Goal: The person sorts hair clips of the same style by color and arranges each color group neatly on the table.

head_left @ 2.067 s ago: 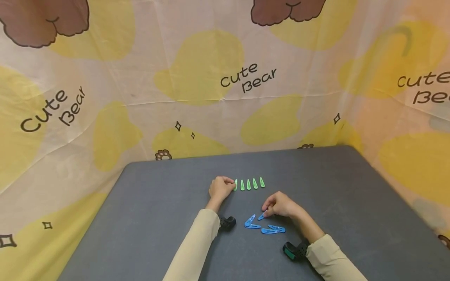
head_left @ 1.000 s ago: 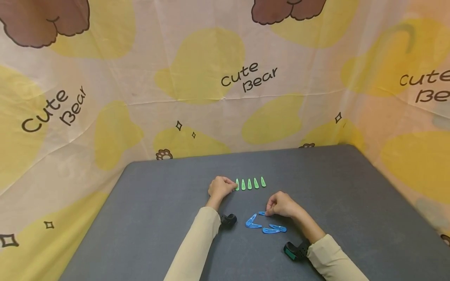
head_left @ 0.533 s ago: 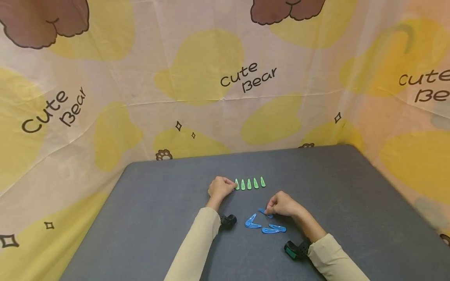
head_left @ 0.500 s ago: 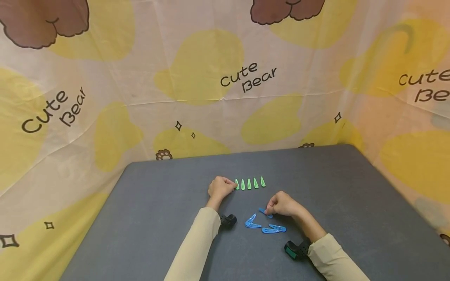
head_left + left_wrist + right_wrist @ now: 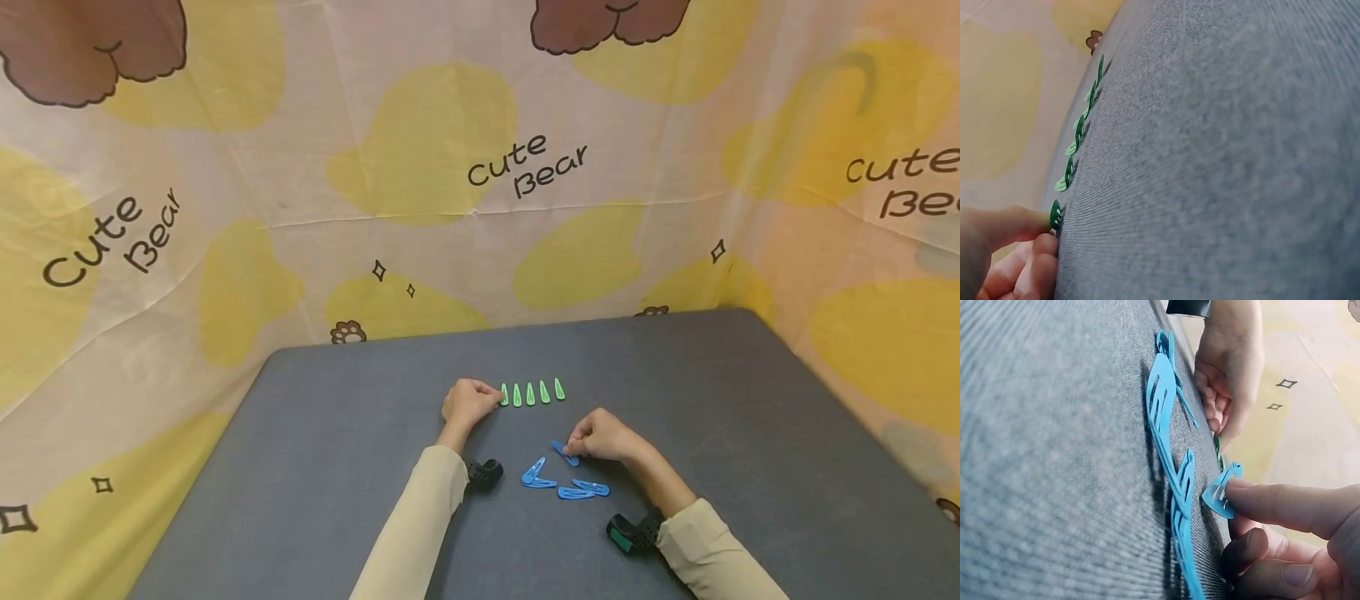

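Note:
Several green snap hair clips (image 5: 530, 392) stand side by side in a row on the grey table. My left hand (image 5: 468, 403) is at the row's left end, thumb and fingers pinching the leftmost green clip (image 5: 1055, 214). My right hand (image 5: 602, 435) pinches a blue snap hair clip (image 5: 1222, 490) between thumb and fingers, slanted, its far end pointing up and left in the head view. Just below that hand lie more blue clips: one pair meets in a V (image 5: 537, 475), and another pair overlaps (image 5: 583, 490). The fingers partly cover both pinched clips.
The dark grey table (image 5: 337, 467) has rounded far corners. Behind it hangs a cloth backdrop (image 5: 420, 150) with bear prints and yellow patches. Each wrist wears a black camera band, the left one (image 5: 485, 475) left of the blue clips, the right one (image 5: 633, 533) below them.
The blue clip in my right hand has swung round, its free end now pointing up and left instead of down and left. My left hand and the green row stay nearly still.

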A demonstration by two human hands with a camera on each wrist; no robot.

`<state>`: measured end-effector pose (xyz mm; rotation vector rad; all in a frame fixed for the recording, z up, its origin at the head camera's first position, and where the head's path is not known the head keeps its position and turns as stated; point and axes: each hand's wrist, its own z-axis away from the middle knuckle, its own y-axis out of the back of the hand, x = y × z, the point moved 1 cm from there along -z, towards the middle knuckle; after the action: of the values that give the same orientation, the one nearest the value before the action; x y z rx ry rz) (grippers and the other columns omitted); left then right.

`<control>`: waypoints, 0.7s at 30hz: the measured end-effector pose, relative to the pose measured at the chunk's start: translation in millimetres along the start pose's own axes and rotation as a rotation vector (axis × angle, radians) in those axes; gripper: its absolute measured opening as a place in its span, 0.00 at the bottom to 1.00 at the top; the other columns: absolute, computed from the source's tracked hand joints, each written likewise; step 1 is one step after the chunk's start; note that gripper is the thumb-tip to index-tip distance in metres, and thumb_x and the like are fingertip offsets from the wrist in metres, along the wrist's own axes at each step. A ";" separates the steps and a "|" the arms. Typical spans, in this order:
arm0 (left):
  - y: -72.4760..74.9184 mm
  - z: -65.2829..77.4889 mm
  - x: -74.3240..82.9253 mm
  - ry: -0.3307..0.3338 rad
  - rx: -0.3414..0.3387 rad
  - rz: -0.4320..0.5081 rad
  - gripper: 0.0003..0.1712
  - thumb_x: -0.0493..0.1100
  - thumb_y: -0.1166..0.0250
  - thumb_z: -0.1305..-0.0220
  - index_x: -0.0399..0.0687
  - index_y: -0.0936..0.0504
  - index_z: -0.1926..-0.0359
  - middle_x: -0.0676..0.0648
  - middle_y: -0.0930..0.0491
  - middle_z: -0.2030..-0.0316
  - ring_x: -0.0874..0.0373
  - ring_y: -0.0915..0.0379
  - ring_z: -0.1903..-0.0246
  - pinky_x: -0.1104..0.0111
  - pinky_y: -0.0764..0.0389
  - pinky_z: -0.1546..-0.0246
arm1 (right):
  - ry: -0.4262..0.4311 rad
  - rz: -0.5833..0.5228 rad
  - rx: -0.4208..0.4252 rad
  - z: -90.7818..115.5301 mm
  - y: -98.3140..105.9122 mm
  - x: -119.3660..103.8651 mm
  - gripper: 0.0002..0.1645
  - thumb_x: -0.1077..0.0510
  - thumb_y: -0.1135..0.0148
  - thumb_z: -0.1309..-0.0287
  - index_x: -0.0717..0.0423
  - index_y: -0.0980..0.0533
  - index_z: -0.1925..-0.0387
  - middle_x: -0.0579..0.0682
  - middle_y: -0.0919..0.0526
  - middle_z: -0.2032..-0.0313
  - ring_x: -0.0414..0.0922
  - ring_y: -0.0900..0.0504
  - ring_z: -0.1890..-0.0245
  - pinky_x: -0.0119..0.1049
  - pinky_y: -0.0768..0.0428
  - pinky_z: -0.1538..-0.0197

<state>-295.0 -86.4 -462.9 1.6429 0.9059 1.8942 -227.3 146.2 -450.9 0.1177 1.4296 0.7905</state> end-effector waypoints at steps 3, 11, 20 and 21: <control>-0.4 1.7 0.9 0.003 0.010 0.018 0.10 0.51 0.30 0.49 0.52 0.12 0.78 0.52 0.14 0.79 0.59 0.25 0.76 0.69 0.36 0.76 | -0.021 -0.014 0.008 -0.2 2.1 1.1 0.10 0.63 0.33 0.50 0.68 0.19 0.79 0.37 0.32 0.86 0.34 0.37 0.83 0.26 0.40 0.78; -2.1 6.5 -1.8 -0.020 0.058 0.055 0.10 0.52 0.30 0.48 0.51 0.12 0.76 0.51 0.14 0.78 0.59 0.23 0.76 0.69 0.33 0.76 | -0.079 -0.026 0.054 -3.0 4.4 3.7 0.09 0.61 0.34 0.48 0.64 0.19 0.77 0.39 0.32 0.85 0.36 0.35 0.82 0.29 0.38 0.78; 2.3 12.9 -3.6 -0.083 0.024 0.140 0.10 0.49 0.31 0.45 0.48 0.14 0.72 0.49 0.15 0.80 0.64 0.26 0.83 0.71 0.33 0.78 | -0.126 -0.042 0.106 -5.5 5.3 3.1 0.10 0.59 0.34 0.47 0.63 0.18 0.76 0.40 0.32 0.85 0.36 0.35 0.82 0.29 0.38 0.78; 3.2 14.1 -3.5 -0.095 0.016 0.148 0.10 0.49 0.31 0.45 0.48 0.14 0.72 0.49 0.15 0.80 0.65 0.26 0.83 0.71 0.33 0.77 | -0.132 -0.042 0.112 -5.9 5.6 2.7 0.10 0.59 0.34 0.47 0.63 0.18 0.76 0.40 0.32 0.85 0.36 0.36 0.83 0.29 0.38 0.78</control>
<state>-280.4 -88.6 -462.0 1.8381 0.7829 1.8896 -235.1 149.6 -451.3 0.2217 1.3468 0.6560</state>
